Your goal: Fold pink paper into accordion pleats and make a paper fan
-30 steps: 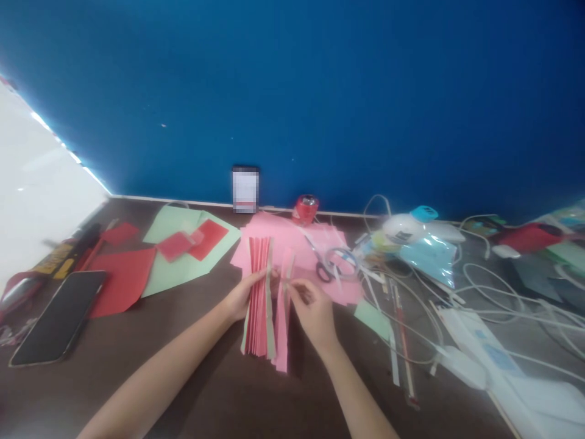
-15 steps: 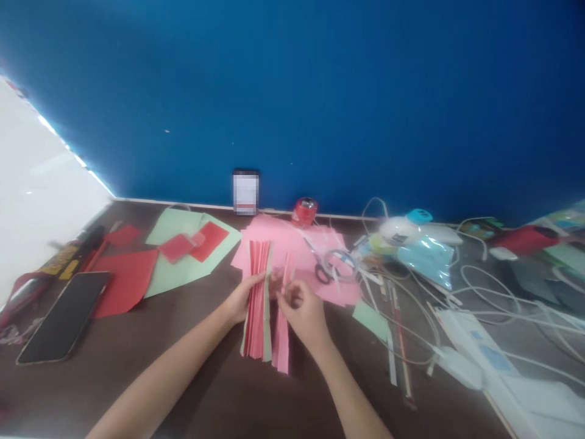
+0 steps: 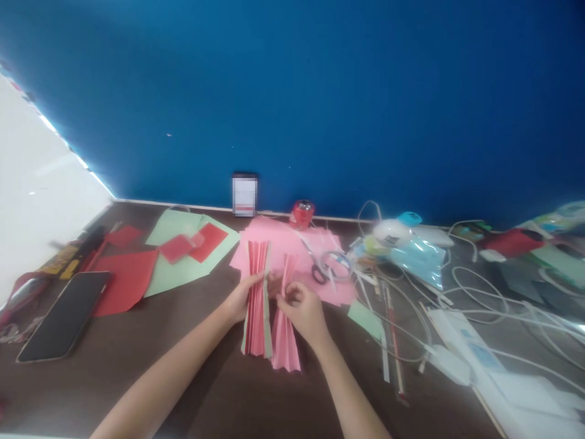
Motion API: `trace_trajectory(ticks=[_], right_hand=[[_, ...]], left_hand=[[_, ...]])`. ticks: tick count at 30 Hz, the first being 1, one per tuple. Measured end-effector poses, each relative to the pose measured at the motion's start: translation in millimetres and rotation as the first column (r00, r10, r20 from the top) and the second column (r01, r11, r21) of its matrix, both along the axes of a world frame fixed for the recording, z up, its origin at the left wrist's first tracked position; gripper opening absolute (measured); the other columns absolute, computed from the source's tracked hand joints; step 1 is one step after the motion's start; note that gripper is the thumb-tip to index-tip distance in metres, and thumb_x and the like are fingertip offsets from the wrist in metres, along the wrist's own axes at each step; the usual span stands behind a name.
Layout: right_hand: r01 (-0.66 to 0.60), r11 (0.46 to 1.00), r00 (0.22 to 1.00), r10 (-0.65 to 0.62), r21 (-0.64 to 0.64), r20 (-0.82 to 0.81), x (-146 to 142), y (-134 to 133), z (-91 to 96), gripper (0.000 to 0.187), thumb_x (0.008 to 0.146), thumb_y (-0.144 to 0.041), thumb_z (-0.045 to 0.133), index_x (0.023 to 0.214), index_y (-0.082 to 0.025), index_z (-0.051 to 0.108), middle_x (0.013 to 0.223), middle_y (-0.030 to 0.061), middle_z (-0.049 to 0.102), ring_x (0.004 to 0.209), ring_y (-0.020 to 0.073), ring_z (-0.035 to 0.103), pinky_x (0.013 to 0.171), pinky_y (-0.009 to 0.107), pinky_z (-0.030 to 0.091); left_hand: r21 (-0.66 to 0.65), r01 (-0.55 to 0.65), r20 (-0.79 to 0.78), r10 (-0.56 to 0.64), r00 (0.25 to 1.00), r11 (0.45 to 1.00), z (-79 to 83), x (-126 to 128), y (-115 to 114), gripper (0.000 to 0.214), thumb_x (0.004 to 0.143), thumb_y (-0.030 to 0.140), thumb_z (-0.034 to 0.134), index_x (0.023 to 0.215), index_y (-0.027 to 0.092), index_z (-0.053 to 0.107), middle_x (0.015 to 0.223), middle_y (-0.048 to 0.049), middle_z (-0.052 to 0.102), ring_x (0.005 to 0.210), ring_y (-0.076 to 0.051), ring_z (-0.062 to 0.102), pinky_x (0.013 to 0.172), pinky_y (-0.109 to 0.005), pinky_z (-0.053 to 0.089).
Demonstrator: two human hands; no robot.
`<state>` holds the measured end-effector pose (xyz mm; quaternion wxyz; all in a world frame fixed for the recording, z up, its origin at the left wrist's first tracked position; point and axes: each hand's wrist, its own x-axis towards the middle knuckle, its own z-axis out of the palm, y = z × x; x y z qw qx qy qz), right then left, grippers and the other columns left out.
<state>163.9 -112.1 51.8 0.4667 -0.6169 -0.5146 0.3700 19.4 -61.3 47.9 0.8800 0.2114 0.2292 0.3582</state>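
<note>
My left hand (image 3: 241,299) pinches a tall accordion-folded paper stack (image 3: 256,302) of red and pale green pleats, standing on its edge on the dark table (image 3: 219,390). Right beside it, my right hand (image 3: 301,311) is closed on a pink pleated paper (image 3: 286,341) whose lower end fans out on the table. The two folded pieces almost touch at their tops. Behind them lies a pile of pink sheets (image 3: 278,241).
Scissors (image 3: 322,265) lie on the pink sheets. Red and green papers (image 3: 180,253) and a black phone (image 3: 64,314) are at the left. A red tape roll (image 3: 301,213) stands by the blue wall. White cables (image 3: 479,292), strips and packets clutter the right side.
My right hand closed tighter around the pink paper, and its lower end spread into a fan. The left hand and its stack stayed put. The view shifted slightly right.
</note>
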Motion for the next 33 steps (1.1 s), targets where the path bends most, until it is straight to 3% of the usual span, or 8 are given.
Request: trace_trajectory(ticks=[6,12,16,24,29,33], right_hand=[[0.002,1.0,0.982,-0.004,-0.013,-0.187,9,4,5.0,0.023,0.064,-0.032,0.066,0.059,-0.019,0.047,0.056,-0.003,0.048,0.055,0.013,0.051,0.055,0.025,0.044],[0.062,0.998,0.945,-0.053,0.018,-0.322,23,8,4.5,0.029,0.063,-0.039,0.069,0.058,-0.019,0.049,0.055,-0.0042,0.047,0.056,0.0122,0.049,0.059,0.025,0.043],[0.039,0.999,0.923,-0.027,0.025,-0.383,31,8,-0.5,0.029,0.064,-0.041,0.069,0.064,-0.018,0.052,0.058,-0.0031,0.051,0.056,0.013,0.05,0.058,0.026,0.043],[0.021,0.981,0.999,-0.011,0.194,-0.049,24,-6,14.5,0.02,0.074,-0.03,0.061,0.064,-0.02,0.047,0.059,-0.0038,0.044,0.054,0.0118,0.044,0.053,0.024,0.038],[0.023,0.944,0.985,-0.078,0.328,0.153,10,-12,25.6,0.022,0.077,-0.025,0.054,0.061,-0.02,0.039,0.059,-0.0047,0.037,0.053,0.0104,0.038,0.052,0.023,0.034],[-0.007,0.94,0.977,-0.066,0.341,0.202,5,-14,24.7,0.024,0.076,-0.022,0.053,0.059,-0.021,0.036,0.058,-0.0052,0.034,0.052,0.0097,0.035,0.05,0.023,0.031]], left_hand=[[0.03,-0.017,0.025,0.016,1.0,0.999,4.3,3,0,0.018,0.081,0.029,0.054,0.077,0.013,0.062,0.105,-0.0117,0.064,0.102,-0.025,0.059,0.093,-0.038,0.041],[0.003,-0.029,-0.069,0.029,0.997,1.0,12.8,2,5,0.018,0.078,0.028,0.06,0.076,0.01,0.062,0.068,-0.0041,0.06,0.064,-0.013,0.059,0.07,-0.025,0.048],[-0.02,-0.027,-0.107,0.025,0.994,0.999,11.5,5,8,0.022,0.075,0.029,0.064,0.082,0.008,0.063,0.058,-0.0012,0.053,0.054,-0.01,0.053,0.057,-0.022,0.045],[0.115,-0.043,-0.211,0.067,0.975,0.992,7.2,11,-3,0.032,0.074,0.035,0.066,0.094,0.01,0.063,0.064,-0.0027,0.056,0.06,-0.012,0.055,0.063,-0.026,0.045],[0.16,-0.097,-0.192,0.127,0.973,0.982,15.6,8,-12,0.035,0.07,0.036,0.069,0.094,0.011,0.063,0.066,-0.001,0.055,0.06,-0.011,0.054,0.066,-0.027,0.044],[0.161,-0.086,-0.15,0.11,0.983,0.983,16.6,8,-16,0.033,0.07,0.035,0.069,0.092,0.011,0.062,0.065,-0.0004,0.053,0.06,-0.011,0.053,0.065,-0.027,0.043]])
